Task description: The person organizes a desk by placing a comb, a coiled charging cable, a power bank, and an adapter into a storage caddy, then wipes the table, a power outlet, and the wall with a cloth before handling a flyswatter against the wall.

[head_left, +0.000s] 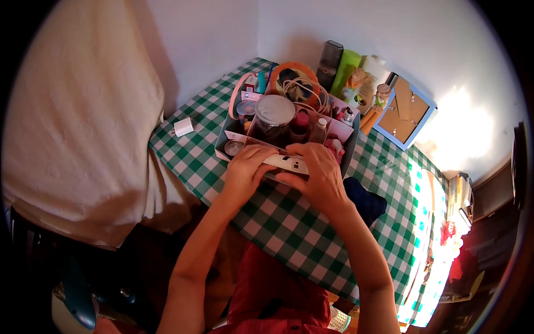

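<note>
Stretching beneath the left hand and right hand, the checkered tabletop is carrying a divided box; inside, a lidded jar is standing just beyond the fingers. Both hands are grasping a slim pale object between them, at the box's near side. The step seems to be two-handed handling; the next move is probably calling for steady fingers clear of the jar.

Organizer, frame, dark cloth on checked table
</note>
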Motion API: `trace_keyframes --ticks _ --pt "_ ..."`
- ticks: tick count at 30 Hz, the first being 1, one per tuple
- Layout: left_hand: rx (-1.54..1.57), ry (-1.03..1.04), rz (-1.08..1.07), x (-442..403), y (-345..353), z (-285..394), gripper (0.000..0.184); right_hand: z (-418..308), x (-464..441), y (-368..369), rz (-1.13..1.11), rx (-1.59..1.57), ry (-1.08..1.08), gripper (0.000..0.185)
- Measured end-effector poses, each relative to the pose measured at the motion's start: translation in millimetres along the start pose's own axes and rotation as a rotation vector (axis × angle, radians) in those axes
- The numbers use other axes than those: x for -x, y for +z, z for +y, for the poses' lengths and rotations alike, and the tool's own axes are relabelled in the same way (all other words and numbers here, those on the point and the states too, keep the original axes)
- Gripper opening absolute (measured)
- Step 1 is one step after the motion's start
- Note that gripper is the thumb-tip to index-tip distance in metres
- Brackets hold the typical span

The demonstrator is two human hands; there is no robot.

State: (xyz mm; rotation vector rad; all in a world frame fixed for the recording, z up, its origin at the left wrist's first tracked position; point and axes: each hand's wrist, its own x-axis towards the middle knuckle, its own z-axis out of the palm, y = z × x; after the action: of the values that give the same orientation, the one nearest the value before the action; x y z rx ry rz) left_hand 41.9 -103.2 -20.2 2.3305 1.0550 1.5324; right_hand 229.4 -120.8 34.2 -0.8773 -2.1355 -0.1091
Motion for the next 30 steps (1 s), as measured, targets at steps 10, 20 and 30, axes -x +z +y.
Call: trace_keyframes --ticks 10,20,30 --pt "-0.273 0.079 0.129 -57 10 -3 0.037 5 -34 -62 0.306 -0.334 0.525 0.036" --pt "-0.684 0.063 -0.046 -96 66 -17 0.029 52 -68 -66 0.273 -0.23 0.347 0.037" --pt "-0.508 0.052 -0.081 -86 50 10 0.027 80 -74 -55 0.133 -0.211 0.286 0.038"
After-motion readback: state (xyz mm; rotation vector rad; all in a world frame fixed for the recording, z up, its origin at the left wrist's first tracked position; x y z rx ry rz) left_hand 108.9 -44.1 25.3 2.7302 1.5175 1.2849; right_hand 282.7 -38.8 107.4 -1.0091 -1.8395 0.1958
